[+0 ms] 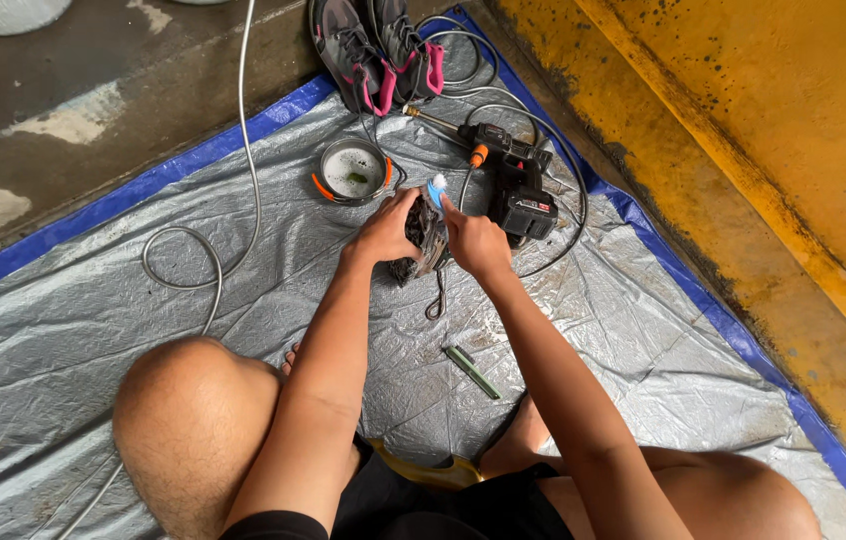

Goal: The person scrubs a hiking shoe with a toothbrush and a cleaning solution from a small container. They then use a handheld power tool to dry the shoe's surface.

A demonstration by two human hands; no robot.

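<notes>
I sit on a silver tarp (93, 330) with my knees apart. My left hand (386, 228) grips a dark, dirty shoe (419, 238) held just above the tarp. My right hand (474, 241) holds a small brush with a blue and white head (436, 188) against the top of that shoe. A shoelace loop (436, 300) hangs below the shoe onto the tarp.
A black and orange cordless spray washer (513, 180) with a grey hose (213, 270) lies beyond my hands. A round bowl of water (351, 171), a pair of grey and pink shoes (375, 50), a green stick (471, 371) and a yellow wall (773, 150) surround me.
</notes>
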